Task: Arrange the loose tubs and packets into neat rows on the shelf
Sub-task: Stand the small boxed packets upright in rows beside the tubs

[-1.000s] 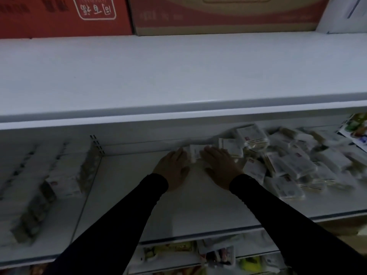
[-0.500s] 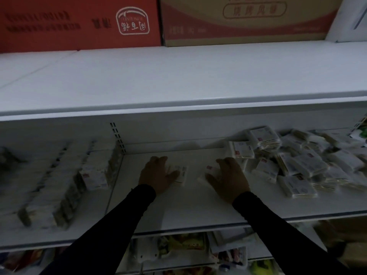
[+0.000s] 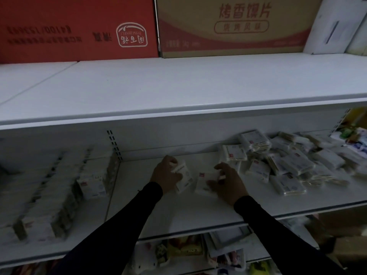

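Observation:
On the white middle shelf [image 3: 178, 213] my left hand [image 3: 165, 175] grips a small white packet [image 3: 183, 178], tilted up on its edge. Just right of it my right hand [image 3: 228, 180] holds a second white packet [image 3: 204, 182] lying flat on the shelf. A loose heap of the same white packets [image 3: 282, 165] is piled at the right of this shelf. On the neighbouring shelf bay to the left, several packets stand in neat rows [image 3: 59, 187] running front to back.
The upper shelf [image 3: 178, 86] overhangs the work area and carries a red carton [image 3: 77, 26] and a tan carton [image 3: 234, 24]. A lower shelf [image 3: 188, 253] holds mixed colourful packets. Colourful goods [image 3: 355, 139] sit at the far right.
Both hands have drawn together from flat and apart. The left hand has lifted its packet onto its edge, and the right hand has taken hold of a packet beside it.

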`<action>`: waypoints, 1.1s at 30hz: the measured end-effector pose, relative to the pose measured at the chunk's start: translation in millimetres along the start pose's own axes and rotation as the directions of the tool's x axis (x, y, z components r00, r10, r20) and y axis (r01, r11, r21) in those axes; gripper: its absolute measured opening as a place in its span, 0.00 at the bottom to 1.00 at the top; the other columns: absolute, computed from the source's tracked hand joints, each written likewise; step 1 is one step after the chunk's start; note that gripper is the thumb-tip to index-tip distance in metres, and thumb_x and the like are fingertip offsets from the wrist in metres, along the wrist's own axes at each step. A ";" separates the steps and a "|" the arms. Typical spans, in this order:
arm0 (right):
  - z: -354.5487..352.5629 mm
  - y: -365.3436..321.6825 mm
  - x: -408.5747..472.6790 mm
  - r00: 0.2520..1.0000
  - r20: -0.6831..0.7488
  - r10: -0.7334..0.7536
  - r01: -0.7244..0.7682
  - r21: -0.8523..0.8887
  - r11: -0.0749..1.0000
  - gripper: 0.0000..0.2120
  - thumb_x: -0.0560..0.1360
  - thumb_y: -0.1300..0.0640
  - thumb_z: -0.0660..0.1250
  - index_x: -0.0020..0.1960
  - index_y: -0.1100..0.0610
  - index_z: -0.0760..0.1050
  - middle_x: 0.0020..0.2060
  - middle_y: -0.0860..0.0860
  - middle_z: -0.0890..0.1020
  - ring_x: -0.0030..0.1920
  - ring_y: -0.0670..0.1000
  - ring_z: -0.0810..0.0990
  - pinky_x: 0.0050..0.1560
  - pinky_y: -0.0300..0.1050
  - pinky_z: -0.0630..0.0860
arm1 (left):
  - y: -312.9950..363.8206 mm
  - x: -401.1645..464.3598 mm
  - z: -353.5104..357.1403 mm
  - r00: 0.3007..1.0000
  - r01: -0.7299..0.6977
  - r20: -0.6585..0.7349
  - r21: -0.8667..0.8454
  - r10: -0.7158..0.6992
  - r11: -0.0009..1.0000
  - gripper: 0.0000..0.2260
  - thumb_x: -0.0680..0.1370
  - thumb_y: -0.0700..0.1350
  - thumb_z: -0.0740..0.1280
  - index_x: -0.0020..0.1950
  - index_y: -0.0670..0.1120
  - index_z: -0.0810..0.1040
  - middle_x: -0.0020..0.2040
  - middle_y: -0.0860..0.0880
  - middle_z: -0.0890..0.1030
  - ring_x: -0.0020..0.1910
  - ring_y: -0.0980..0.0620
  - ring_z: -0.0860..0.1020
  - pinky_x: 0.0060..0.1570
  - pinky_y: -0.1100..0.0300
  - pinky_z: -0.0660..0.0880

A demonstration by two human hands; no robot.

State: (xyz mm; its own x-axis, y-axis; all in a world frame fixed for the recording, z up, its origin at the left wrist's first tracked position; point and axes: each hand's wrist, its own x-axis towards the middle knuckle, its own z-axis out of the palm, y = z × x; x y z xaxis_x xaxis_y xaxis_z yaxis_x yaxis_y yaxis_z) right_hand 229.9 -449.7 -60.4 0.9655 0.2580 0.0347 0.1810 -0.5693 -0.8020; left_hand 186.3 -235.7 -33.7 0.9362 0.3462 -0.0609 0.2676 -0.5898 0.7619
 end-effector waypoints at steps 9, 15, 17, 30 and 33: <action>-9.1 -15.4 -6.9 0.990 0.078 0.115 -0.139 0.572 0.808 0.19 0.69 0.63 0.75 0.57 0.54 0.74 0.44 0.50 0.80 0.42 0.47 0.81 0.41 0.38 0.77 | 2.6 -14.3 8.4 0.961 0.277 0.178 -0.685 -0.214 0.674 0.04 0.75 0.41 0.72 0.46 0.41 0.80 0.50 0.37 0.83 0.48 0.40 0.82 0.53 0.42 0.78; 9.5 -21.1 -6.6 0.987 0.091 0.133 -0.161 0.594 0.788 0.17 0.70 0.62 0.75 0.56 0.60 0.75 0.41 0.54 0.83 0.38 0.49 0.83 0.40 0.41 0.79 | 17.9 -24.3 22.5 0.922 0.374 0.370 -0.764 -0.118 0.526 0.06 0.79 0.40 0.66 0.54 0.40 0.79 0.48 0.41 0.84 0.43 0.45 0.82 0.45 0.49 0.81; 7.3 -17.5 -1.9 0.980 0.130 0.153 -0.201 0.604 0.771 0.16 0.71 0.61 0.74 0.57 0.62 0.75 0.45 0.59 0.83 0.42 0.53 0.83 0.43 0.44 0.80 | 14.8 -23.0 26.2 0.936 0.339 0.332 -0.748 -0.120 0.570 0.10 0.75 0.32 0.69 0.55 0.40 0.76 0.50 0.41 0.82 0.46 0.43 0.82 0.49 0.47 0.80; -15.3 44.6 46.8 0.971 -0.023 -0.236 0.168 -0.635 0.754 0.25 0.76 0.43 0.52 0.53 0.58 0.81 0.56 0.61 0.79 0.56 0.66 0.78 0.56 0.60 0.74 | -2.7 -14.3 19.9 0.939 0.342 0.254 -0.752 -0.232 0.563 0.14 0.73 0.30 0.70 0.55 0.41 0.75 0.58 0.35 0.79 0.50 0.40 0.79 0.57 0.39 0.75; -10.4 14.6 34.8 0.956 -0.084 -0.281 0.168 -0.628 0.760 0.19 0.74 0.50 0.58 0.55 0.59 0.80 0.53 0.60 0.82 0.48 0.62 0.82 0.50 0.57 0.76 | -3.7 -14.8 15.4 0.943 0.329 0.235 -0.754 -0.234 0.569 0.13 0.73 0.30 0.70 0.54 0.42 0.75 0.56 0.37 0.80 0.48 0.42 0.80 0.52 0.44 0.78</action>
State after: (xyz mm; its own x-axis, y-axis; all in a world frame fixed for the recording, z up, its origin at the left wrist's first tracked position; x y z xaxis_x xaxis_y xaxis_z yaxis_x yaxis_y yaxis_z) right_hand 268.1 -457.1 -64.7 0.8878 0.3411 0.3091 0.4175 -0.8794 -0.2288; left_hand 175.0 -249.9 -45.6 0.8743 0.2927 -0.3872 0.2885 0.3282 0.8995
